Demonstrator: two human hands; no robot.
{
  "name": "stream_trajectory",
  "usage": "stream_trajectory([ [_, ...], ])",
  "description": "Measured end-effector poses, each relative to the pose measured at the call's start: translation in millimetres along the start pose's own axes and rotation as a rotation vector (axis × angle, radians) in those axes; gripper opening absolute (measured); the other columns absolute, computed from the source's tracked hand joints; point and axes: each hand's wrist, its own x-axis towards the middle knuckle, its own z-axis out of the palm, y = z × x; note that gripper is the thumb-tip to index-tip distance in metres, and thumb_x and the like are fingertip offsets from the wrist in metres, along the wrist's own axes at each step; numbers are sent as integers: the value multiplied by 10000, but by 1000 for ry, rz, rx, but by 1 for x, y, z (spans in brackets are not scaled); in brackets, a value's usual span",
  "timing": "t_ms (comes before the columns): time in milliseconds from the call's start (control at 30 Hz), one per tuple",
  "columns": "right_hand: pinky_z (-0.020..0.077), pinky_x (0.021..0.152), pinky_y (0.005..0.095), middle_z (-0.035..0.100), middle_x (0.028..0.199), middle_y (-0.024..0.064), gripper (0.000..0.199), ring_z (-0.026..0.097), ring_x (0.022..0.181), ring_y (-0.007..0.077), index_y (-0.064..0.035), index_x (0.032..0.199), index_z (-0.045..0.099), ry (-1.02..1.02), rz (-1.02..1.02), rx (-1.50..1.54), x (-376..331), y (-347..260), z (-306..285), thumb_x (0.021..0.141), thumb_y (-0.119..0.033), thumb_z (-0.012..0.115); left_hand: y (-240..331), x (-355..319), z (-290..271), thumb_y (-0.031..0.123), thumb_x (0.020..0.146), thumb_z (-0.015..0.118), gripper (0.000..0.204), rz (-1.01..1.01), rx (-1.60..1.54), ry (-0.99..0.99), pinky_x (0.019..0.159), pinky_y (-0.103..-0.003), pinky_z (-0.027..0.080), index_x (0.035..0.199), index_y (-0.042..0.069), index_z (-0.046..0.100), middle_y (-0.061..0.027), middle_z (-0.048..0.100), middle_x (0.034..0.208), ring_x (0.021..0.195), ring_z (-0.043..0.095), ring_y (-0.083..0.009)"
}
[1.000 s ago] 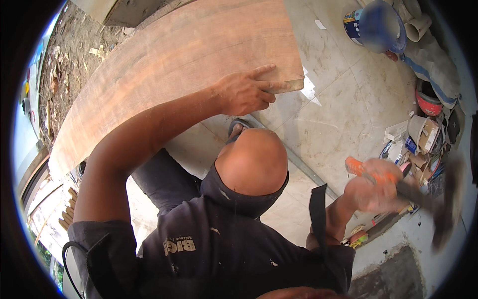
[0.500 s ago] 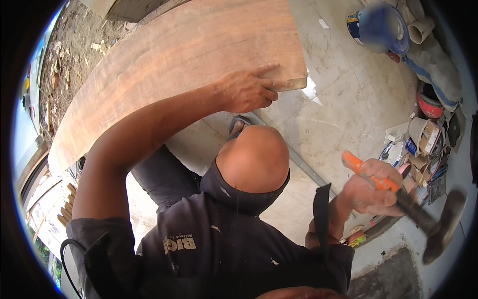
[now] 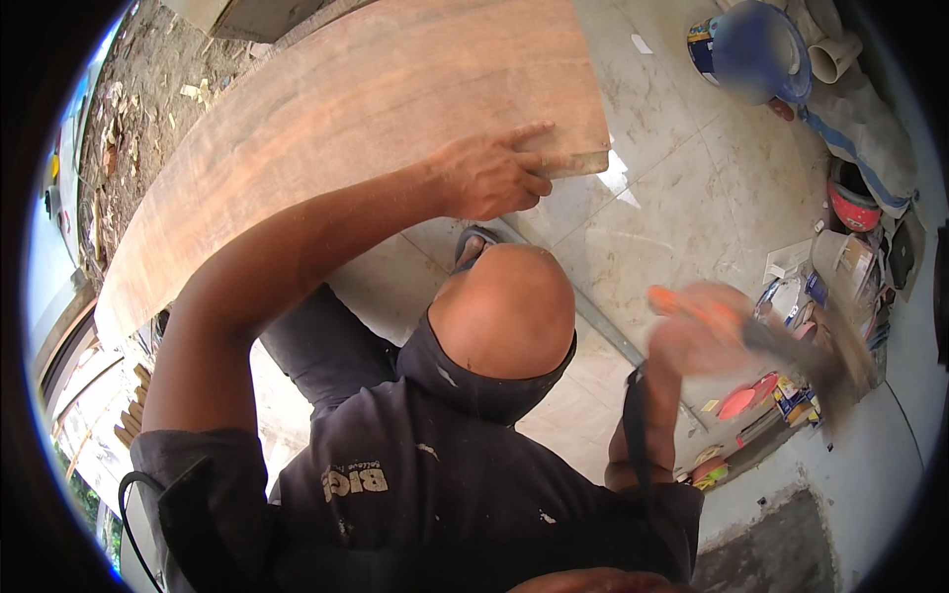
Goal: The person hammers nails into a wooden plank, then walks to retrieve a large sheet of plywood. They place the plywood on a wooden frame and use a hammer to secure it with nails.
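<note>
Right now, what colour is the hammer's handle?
Orange, on the hammer in the right hand; head view.

The board (image 3: 346, 128) is wood, reddish-brown with long streaky grain, matt and smooth-faced, its cut edge paler beside the left hand (image 3: 489, 176). The hammer (image 3: 781, 341) in the right hand (image 3: 697, 336) is blurred; its grip looks like orange plastic or rubber and the shaft dark. The floor (image 3: 682, 208) is pale tile, glossy enough to throw a white glare, smeared with dust. The shirt (image 3: 445, 494) is dark matt cloth with pale specks. The bucket (image 3: 756, 49) looks like smooth blue plastic.
</note>
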Motion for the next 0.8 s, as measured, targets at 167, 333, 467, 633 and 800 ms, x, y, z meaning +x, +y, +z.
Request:
stream_trajectory([
  [167, 490, 615, 419, 636, 772, 195, 408, 650, 695, 318, 31, 1271, 502, -188, 562, -376, -6, 12, 44, 926, -175, 570, 2, -3, 13, 197, 910, 505, 231, 23, 15, 171, 1251, -475, 159, 831, 177, 721, 100, 637, 1035, 1368, 388, -129],
  [333, 460, 541, 404, 567, 693, 124, 331, 541, 572, 230, 8, 1224, 530, 324, 406, 293, -13, -7, 7, 963, -196, 548, 0, -4, 7, 207, 892, 510, 227, 2, 27, 56, 1250, -481, 156, 858, 173, 732, 96, 638, 1036, 1382, 373, -129],
  [467, 449, 521, 375, 518, 642, 50, 284, 503, 525, 208, -31, 1161, 556, 26, 412, -120, -17, 20, 41, 950, -222, 568, 1, -3, 13, 212, 888, 512, 231, 9, 11, 108, 1247, -485, 159, 878, 177, 740, 101, 641, 1041, 1389, 365, -126],
  [633, 464, 513, 353, 507, 629, 26, 287, 486, 495, 204, -48, 1163, 543, -42, 443, -361, 8, -11, 38, 956, -247, 553, -2, -6, 15, 205, 892, 511, 229, -3, 60, 80, 1245, -489, 164, 874, 183, 738, 102, 642, 1027, 1373, 387, -128],
  [800, 504, 542, 355, 601, 716, 135, 404, 558, 537, 224, 41, 1256, 487, 131, 84, -340, -14, 1, 32, 988, -261, 500, 5, 0, 2, 208, 889, 519, 216, -13, 58, -1, 1245, -486, 168, 847, 190, 730, 113, 638, 1024, 1357, 400, -117],
])
